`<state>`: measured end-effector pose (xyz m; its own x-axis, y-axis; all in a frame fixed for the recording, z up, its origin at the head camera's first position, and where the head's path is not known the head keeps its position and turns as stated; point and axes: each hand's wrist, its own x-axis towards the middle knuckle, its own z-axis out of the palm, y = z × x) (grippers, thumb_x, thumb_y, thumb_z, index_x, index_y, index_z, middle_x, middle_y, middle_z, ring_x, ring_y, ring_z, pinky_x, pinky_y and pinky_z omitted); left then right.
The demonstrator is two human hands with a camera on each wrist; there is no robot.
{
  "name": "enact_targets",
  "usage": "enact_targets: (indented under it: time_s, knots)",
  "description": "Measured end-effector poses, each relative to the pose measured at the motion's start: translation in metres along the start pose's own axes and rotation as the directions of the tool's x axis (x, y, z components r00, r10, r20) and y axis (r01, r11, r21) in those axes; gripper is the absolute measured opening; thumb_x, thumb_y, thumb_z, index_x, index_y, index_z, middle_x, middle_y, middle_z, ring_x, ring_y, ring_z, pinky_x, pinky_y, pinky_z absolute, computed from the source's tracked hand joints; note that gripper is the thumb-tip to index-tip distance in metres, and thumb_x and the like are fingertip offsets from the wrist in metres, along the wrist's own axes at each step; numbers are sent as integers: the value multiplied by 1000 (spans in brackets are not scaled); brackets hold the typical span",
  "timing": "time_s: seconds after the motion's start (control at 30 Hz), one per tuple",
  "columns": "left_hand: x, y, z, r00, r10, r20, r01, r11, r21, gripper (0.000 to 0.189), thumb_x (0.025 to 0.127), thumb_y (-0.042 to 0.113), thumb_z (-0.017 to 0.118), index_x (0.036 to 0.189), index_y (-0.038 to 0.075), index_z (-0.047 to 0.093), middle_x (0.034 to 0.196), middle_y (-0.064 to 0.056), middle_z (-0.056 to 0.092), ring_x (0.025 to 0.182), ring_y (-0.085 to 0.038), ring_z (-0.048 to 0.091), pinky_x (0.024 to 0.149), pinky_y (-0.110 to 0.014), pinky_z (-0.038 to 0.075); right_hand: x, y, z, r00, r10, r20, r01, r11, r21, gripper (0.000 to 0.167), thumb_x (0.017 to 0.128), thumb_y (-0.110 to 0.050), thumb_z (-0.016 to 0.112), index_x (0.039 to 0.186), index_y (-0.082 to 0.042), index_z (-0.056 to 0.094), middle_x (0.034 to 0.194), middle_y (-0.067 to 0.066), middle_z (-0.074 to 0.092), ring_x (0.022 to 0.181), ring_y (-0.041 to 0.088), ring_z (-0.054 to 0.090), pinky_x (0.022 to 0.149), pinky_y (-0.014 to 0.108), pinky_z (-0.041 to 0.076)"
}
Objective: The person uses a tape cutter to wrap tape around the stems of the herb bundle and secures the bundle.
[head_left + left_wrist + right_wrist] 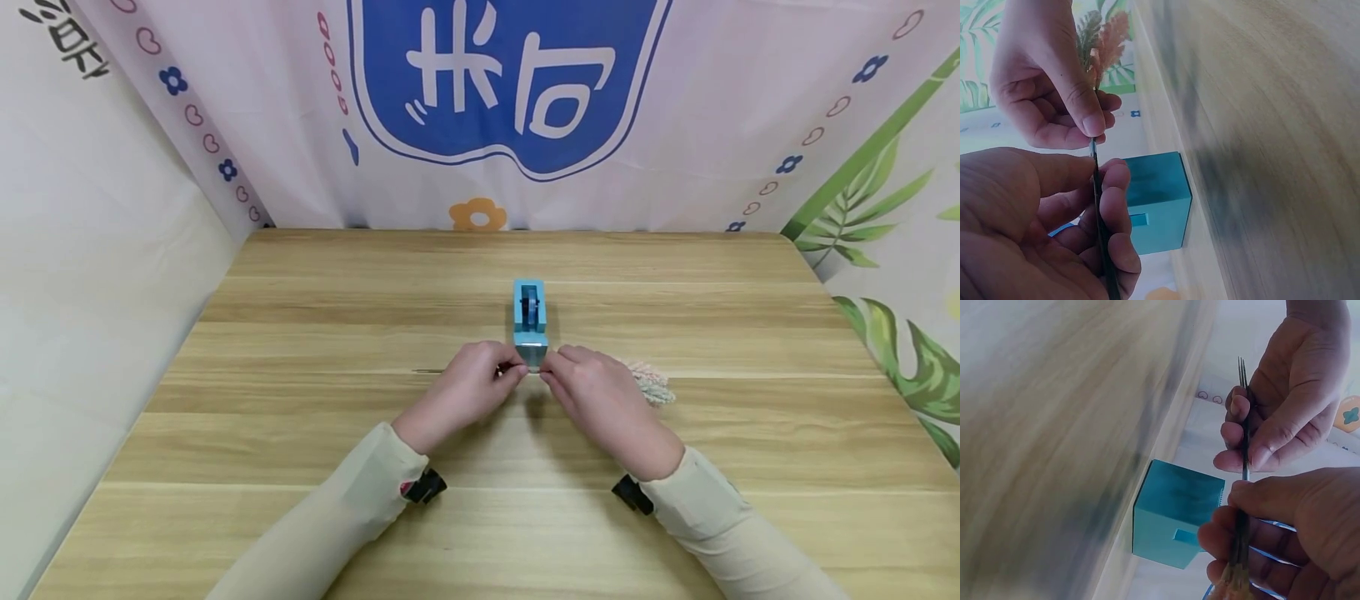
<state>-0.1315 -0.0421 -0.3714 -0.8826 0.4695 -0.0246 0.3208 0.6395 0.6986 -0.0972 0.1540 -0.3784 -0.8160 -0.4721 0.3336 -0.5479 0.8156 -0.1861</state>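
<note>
Both hands pinch a thin bundle of fluffy-headed flower stems [1242, 381], held sideways above the table just in front of a light-blue tape dispenser [531, 338]. My left hand [472, 383] has its thumb and curled fingers round the dark stems, whose bare tips stick out to the left. With thumb and fingers my right hand [600, 396] pinches them nearer the pink and grey-green fluffy heads [651, 383], which show past it on the right. Between the fingertips a short shiny stretch, like clear tape [1093, 147], lies on the stems.
The dispenser stands on the wooden table [300, 400], its tape roll [531, 307] towards the back. A printed cloth [300, 167] hangs behind the far edge. Small black devices are strapped at both wrists.
</note>
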Motion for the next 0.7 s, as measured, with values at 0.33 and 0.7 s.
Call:
enact_targets:
  time_s: [0.33, 0.7]
  knots:
    - [3, -3, 0, 1000, 26, -7, -25, 999, 29, 14, 102, 12, 68, 98, 3, 78, 91, -6, 74, 77, -14, 56, 70, -26, 47, 1, -1, 2, 1000, 2, -16, -2, 1000, -9, 5, 99, -15, 72, 98, -10, 74, 84, -1, 68, 71, 11, 61, 63, 29, 54]
    - [3, -4, 1, 999, 23, -26, -23, 1000, 20, 11, 101, 10, 70, 98, 3, 78, 94, -6, 75, 81, -15, 60, 74, -29, 52, 2, 2, 5, 999, -46, -25, 44, 998, -47, 8, 99, -15, 73, 100, -9, 78, 91, 0, 71, 81, 15, 67, 72, 32, 59]
